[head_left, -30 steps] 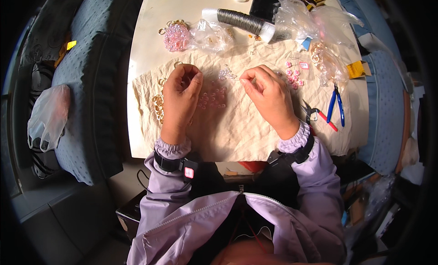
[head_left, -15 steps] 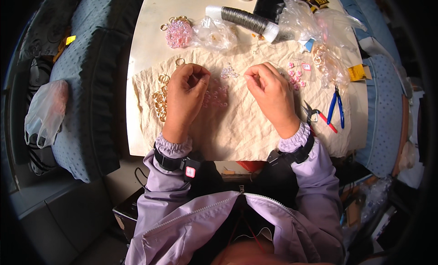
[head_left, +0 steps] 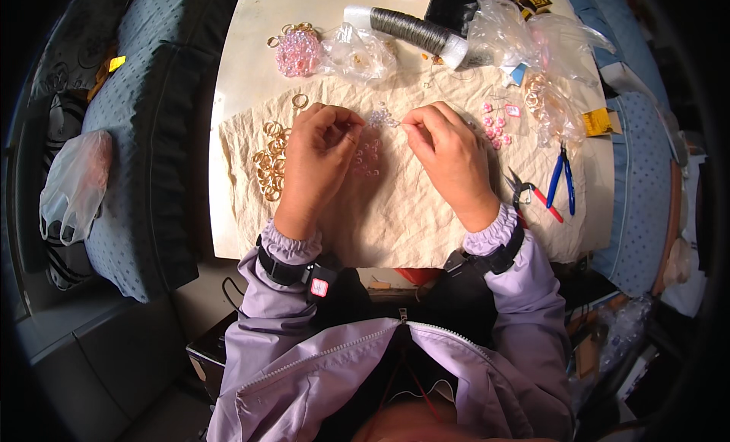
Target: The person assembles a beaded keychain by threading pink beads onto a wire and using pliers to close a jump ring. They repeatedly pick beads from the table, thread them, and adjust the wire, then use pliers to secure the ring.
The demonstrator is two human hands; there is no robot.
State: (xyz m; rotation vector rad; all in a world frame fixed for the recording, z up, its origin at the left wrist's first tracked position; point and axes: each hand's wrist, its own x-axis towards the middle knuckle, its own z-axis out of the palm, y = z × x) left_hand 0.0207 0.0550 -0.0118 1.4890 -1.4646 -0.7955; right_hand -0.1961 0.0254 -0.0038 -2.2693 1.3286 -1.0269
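My left hand (head_left: 318, 159) is closed in a pinch above the cloth, between a pile of gold rings (head_left: 271, 162) and some pink beads (head_left: 368, 157). What its fingertips hold is too small to make out. Facing it, my right hand (head_left: 449, 159) also pinches, its fingertips beside a small heap of clear beads (head_left: 380, 117). Whatever sits in that pinch cannot be told. Right of this hand lie pink-and-white beads (head_left: 494, 126) in a cluster. One gold ring (head_left: 300, 101) rests apart, just beyond my left hand.
A crumpled beige cloth (head_left: 411, 229) covers much of the table. Red-handled cutters (head_left: 532, 195) and blue-handled pliers (head_left: 561, 182) lie at right. Along the back are a wire spool (head_left: 411, 31), a pink bead ball (head_left: 297, 54) and clear plastic bags (head_left: 357, 52).
My left hand has shifted right, closer to the right hand. The right hand has moved slightly left and up, still pinching. The beads and tools lie as before.
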